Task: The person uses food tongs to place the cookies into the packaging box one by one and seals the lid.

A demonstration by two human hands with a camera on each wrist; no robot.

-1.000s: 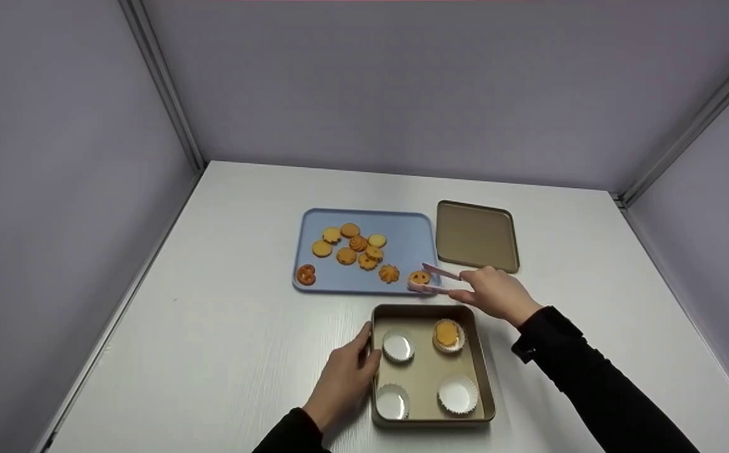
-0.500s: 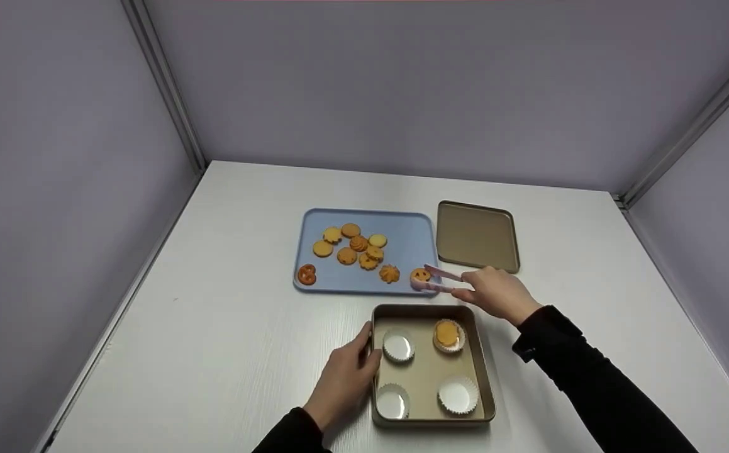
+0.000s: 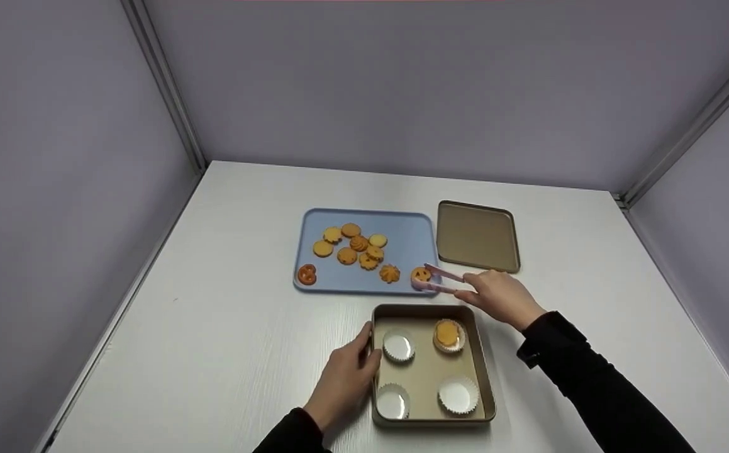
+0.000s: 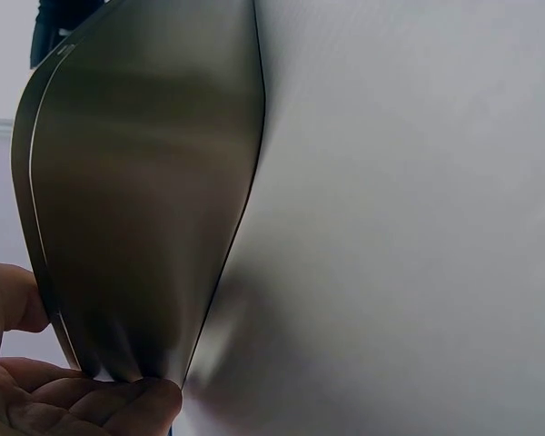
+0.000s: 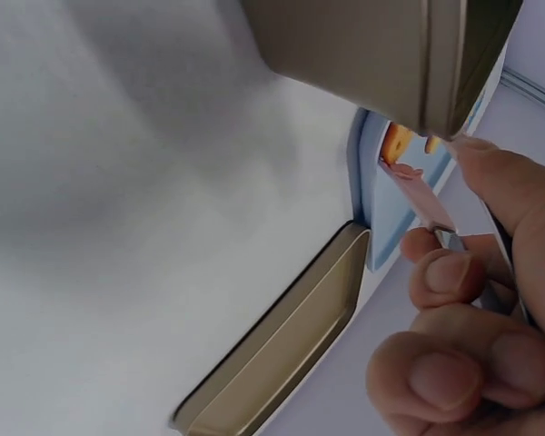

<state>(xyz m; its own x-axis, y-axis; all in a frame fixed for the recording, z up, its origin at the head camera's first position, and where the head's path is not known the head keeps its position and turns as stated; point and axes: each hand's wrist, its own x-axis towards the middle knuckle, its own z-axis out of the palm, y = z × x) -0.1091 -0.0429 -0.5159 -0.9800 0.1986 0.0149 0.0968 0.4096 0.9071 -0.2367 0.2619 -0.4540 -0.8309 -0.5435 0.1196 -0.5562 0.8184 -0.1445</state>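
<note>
My left hand point(image 3: 342, 377) holds the left wall of a deep gold-brown baking tin point(image 3: 426, 418), its thumb at the rim and fingers against the outside. In the left wrist view, the thumb and fingers point(image 4: 91, 400) pinch the tin's corner. My right hand point(image 3: 499, 296) grips pink tongs point(image 3: 445, 272), whose arms reach over the near right corner of a blue tray point(image 3: 408, 236). Between the tong tips lies a round cookie with dark holes point(image 3: 421, 274), on the tray; firm contact on both sides cannot be made out. The right wrist view shows bent fingers point(image 5: 445, 272) around the tongs.
Inside the tin are white paper cups point(image 3: 458, 395), one bearing a yellow-orange cookie point(image 3: 447, 333). Several cookies point(image 3: 347, 255) and a pretzel point(image 3: 307, 274) lie on the blue tray. A shallow brown lid-like tray point(image 3: 477, 236) is behind right. Walls border the white table point(image 3: 213, 327).
The tongs and right hand have shifted slightly right and away from me, and the holed cookie has moved a little with them. My left hand stays on the tin.
</note>
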